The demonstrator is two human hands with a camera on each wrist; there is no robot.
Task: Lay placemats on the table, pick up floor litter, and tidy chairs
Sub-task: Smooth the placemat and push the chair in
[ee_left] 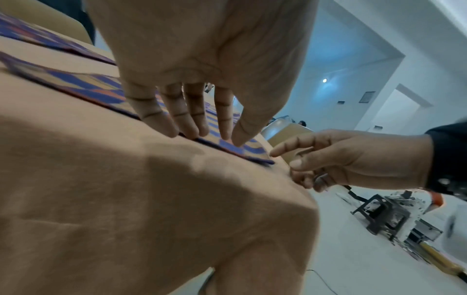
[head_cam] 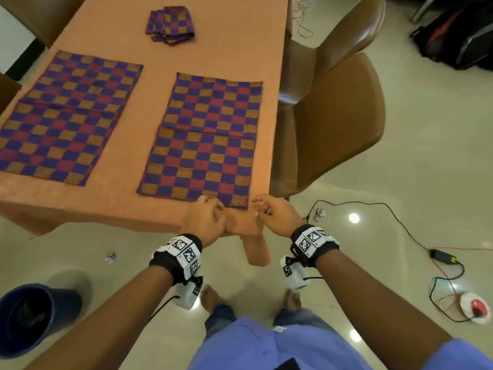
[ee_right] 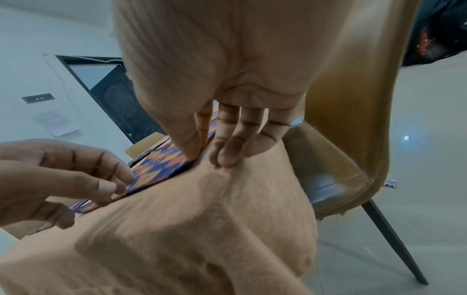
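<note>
Orange-tan cloth covers the surface (head_cam: 218,36), and two checked placemats in purple, red and ochre lie flat on it. The near placemat (head_cam: 205,140) sits close to the right edge; the second placemat (head_cam: 64,116) lies to its left, apart from it. A folded stack of placemats (head_cam: 170,24) rests farther back.

The left hand (head_cam: 205,220) is at the near placemat's front edge, its fingertips (ee_left: 225,135) and thumb pressing down on the hem, fingers fairly straight and nothing held in its grip. The right hand (head_cam: 274,214) is at the mat's front right corner, by the surface's corner; its thumb and forefinger come down together at that corner, but whether they pinch the fabric cannot be told, while the other fingers curl against the tablecloth.

Two brown chairs (head_cam: 336,124) stand at the right side, close together. On the floor, one crumpled piece of litter (head_cam: 318,212) lies near a black cable (head_cam: 416,236), another piece of litter (head_cam: 110,257) lies left of the person's arms, and a dark blue bin (head_cam: 29,316) stands at the lower left
</note>
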